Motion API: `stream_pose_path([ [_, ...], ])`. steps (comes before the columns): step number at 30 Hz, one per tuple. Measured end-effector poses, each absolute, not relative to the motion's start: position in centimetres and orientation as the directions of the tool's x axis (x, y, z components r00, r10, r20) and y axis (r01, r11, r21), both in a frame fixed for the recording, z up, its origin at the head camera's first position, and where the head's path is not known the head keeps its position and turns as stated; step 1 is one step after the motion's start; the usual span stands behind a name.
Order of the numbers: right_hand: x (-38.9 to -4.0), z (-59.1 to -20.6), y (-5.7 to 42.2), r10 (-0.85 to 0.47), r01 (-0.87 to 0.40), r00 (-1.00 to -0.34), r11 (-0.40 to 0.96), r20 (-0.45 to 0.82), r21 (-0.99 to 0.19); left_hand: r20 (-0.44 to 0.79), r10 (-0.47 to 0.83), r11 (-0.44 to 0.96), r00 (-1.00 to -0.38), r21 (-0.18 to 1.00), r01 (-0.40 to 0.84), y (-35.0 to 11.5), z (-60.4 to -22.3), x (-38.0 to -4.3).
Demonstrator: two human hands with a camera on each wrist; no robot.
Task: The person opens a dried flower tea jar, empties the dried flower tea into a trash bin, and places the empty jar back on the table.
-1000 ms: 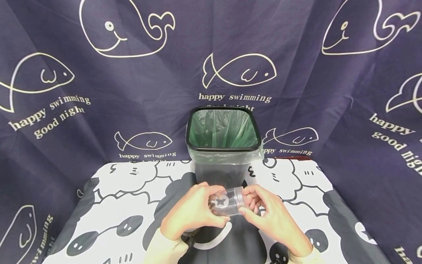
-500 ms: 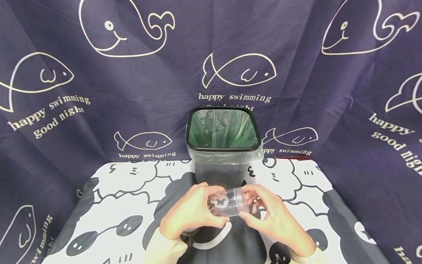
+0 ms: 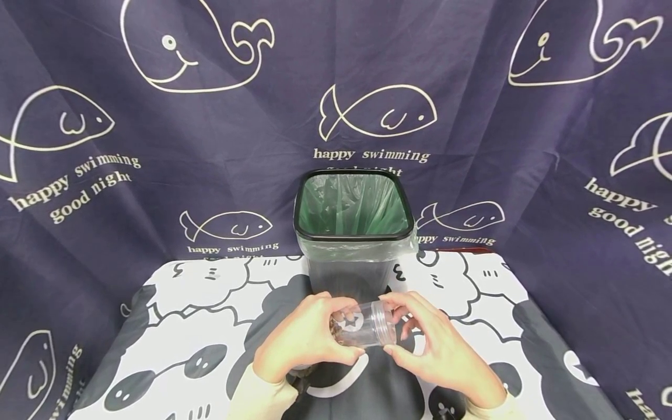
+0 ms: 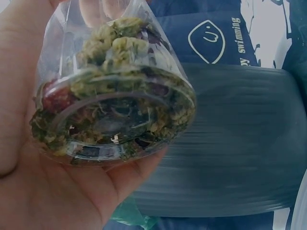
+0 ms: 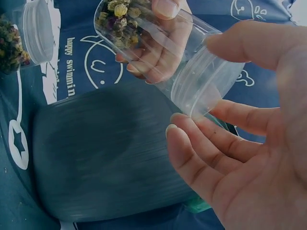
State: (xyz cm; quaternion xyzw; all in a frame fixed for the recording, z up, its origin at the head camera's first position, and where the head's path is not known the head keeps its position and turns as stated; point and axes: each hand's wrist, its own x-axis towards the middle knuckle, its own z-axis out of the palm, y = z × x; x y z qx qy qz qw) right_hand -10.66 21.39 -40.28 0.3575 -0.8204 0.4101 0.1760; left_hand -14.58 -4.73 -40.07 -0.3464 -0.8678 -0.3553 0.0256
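Note:
My left hand (image 3: pixel 301 338) grips the body of a clear plastic jar (image 3: pixel 362 328), which lies tilted on its side in front of the bin. Dried flowers (image 4: pixel 127 48), yellowish with a dark red piece, are gathered toward its base. On the jar's other end sits a clear ridged screw lid (image 5: pixel 204 81). The thumb and index finger of my right hand (image 3: pixel 438 347) pinch this lid at its edge, while the other fingers stay spread beside it. A second lidded jar (image 5: pixel 38 31) of dried flowers stands at the upper left of the right wrist view; my left wrist mostly hides it from the head view.
Directly behind the hands stands a dark bin (image 3: pixel 349 274) with a black rim and a greenish plastic liner (image 3: pixel 362 251). A black-and-white cartoon cloth (image 3: pixel 199 332) covers the table. Navy fabric printed with fish (image 3: pixel 294 116) hangs around the back and sides.
My right thumb and fingers have shifted round the lid, and more of its end shows now. The left hand and the jar stay nearly in place; the head view has moved slightly.

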Motion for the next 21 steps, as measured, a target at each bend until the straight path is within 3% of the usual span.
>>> stream_pose_path([
  [9, -10.6, -39.9, 21.3, -0.467, -0.771, -0.637, 0.392, 0.613, -0.502, 0.276, 0.587, 0.5, -0.761, 0.616, 0.609, -4.8, -40.3, -14.5],
  [21, -9.9, -40.2, 20.3, -0.432, -0.754, -0.619, 0.562, 0.656, -0.34, 0.299, 0.616, 0.447, -0.729, 0.63, 0.636, -4.6, -40.3, -14.8],
])
